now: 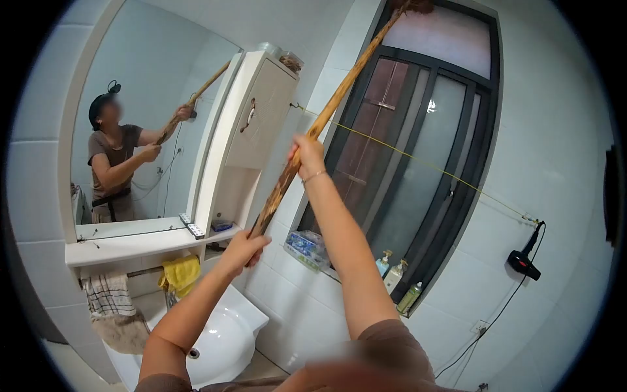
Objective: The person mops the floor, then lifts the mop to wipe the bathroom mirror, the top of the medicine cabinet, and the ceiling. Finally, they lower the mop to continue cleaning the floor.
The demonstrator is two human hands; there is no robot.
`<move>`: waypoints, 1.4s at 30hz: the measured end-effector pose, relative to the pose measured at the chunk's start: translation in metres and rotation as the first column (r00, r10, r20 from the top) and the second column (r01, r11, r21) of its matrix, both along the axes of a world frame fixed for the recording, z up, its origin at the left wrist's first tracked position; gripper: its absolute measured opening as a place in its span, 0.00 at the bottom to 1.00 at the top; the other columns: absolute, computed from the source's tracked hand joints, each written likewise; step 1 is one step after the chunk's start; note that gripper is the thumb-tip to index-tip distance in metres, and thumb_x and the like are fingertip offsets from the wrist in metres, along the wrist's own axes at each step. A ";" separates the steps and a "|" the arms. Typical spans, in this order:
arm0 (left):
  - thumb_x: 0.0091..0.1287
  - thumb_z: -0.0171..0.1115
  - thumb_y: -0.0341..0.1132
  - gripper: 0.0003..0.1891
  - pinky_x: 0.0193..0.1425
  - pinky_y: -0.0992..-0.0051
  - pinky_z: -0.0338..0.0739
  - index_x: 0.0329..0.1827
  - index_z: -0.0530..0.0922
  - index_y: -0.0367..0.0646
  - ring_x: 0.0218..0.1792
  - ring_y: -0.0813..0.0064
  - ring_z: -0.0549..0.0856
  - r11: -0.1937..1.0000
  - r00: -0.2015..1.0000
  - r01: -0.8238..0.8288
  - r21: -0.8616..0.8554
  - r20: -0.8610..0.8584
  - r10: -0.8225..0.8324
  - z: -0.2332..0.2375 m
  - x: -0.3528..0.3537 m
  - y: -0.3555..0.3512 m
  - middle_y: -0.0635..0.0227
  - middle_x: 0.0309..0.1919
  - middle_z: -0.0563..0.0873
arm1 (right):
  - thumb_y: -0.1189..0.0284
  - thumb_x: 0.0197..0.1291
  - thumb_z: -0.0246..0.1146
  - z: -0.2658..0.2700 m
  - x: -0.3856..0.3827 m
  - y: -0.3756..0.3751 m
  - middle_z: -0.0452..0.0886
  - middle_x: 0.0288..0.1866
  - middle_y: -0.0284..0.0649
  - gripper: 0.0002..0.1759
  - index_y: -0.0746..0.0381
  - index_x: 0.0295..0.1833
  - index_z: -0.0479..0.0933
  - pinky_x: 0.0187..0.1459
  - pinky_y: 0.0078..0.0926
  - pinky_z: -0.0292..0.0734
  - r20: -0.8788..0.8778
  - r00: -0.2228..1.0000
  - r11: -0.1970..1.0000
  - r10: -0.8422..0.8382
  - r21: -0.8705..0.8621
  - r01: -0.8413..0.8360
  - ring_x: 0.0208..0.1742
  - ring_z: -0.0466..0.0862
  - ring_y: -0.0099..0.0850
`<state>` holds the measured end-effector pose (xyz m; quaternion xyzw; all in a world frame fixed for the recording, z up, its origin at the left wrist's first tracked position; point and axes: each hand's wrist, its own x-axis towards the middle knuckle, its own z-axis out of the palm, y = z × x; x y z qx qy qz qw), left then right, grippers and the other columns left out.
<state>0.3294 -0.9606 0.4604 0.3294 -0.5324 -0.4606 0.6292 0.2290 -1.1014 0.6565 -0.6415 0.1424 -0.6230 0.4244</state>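
Note:
A long wooden pole slants up to the right across the view. At its top is a brown bristly head, partly cut off by the frame edge, against the upper pane of the window; it looks like a broom. My left hand is closed round the pole's lower end. Higher up the shaft, my right hand also grips it, with a thin bracelet at the wrist. Both arms are raised and stretched forward.
A yellow cord runs across the window. Bottles and a plastic pack stand on the sill. A hair dryer hangs at right. Left are a mirror, a white cabinet, towels and a washbasin.

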 end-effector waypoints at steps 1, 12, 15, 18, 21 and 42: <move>0.54 0.65 0.37 0.13 0.11 0.77 0.57 0.22 0.70 0.42 0.08 0.81 0.66 0.999 0.999 -0.012 -0.035 -0.034 0.011 0.009 -0.002 -0.002 0.72 0.10 0.69 | 0.74 0.50 0.58 0.014 0.000 0.004 0.69 0.15 0.37 0.06 0.62 0.25 0.68 0.14 0.28 0.66 0.004 1.000 1.000 0.017 -0.002 -0.017 0.12 0.71 0.29; 0.50 0.68 0.36 0.15 0.16 0.74 0.66 0.17 0.69 0.40 0.12 0.77 0.73 0.938 0.945 -0.231 0.259 0.291 0.152 -0.260 -0.017 0.035 0.69 0.10 0.73 | 0.75 0.54 0.58 -0.249 -0.013 0.065 0.71 0.15 0.36 0.06 0.64 0.33 0.67 0.14 0.24 0.67 -0.125 0.988 0.980 -0.091 0.164 0.111 0.12 0.73 0.28; 0.49 0.69 0.36 0.16 0.17 0.74 0.66 0.16 0.70 0.40 0.12 0.78 0.72 0.923 0.943 -0.255 0.289 0.286 0.170 -0.311 -0.021 0.073 0.70 0.10 0.73 | 0.78 0.53 0.58 -0.308 -0.013 0.098 0.71 0.16 0.37 0.09 0.64 0.37 0.64 0.13 0.25 0.67 -0.141 0.990 0.941 -0.026 0.329 0.072 0.11 0.73 0.28; 0.49 0.69 0.36 0.15 0.17 0.74 0.66 0.16 0.71 0.39 0.12 0.78 0.71 0.932 0.933 -0.271 0.240 0.302 0.193 -0.322 -0.027 0.069 0.70 0.10 0.72 | 0.78 0.53 0.58 -0.312 -0.016 0.097 0.70 0.16 0.36 0.08 0.64 0.36 0.64 0.13 0.25 0.67 -0.115 0.992 0.942 -0.057 0.324 0.092 0.11 0.73 0.28; 0.49 0.68 0.35 0.14 0.17 0.74 0.65 0.17 0.71 0.39 0.12 0.79 0.71 0.939 0.975 -0.161 0.303 0.194 0.105 -0.277 -0.033 0.043 0.70 0.11 0.72 | 0.78 0.53 0.58 -0.270 -0.019 0.070 0.69 0.15 0.36 0.08 0.64 0.35 0.64 0.12 0.25 0.66 -0.085 0.989 0.961 -0.121 0.237 0.138 0.11 0.72 0.28; 0.54 0.61 0.30 0.12 0.09 0.74 0.57 0.19 0.66 0.44 0.07 0.79 0.65 0.965 0.965 0.263 -0.013 0.022 -0.262 -0.005 -0.129 -0.081 0.71 0.09 0.67 | 0.79 0.50 0.60 0.009 -0.126 -0.015 0.70 0.17 0.34 0.06 0.63 0.29 0.68 0.12 0.21 0.64 -0.022 0.942 0.939 -0.334 -0.093 0.331 0.11 0.71 0.24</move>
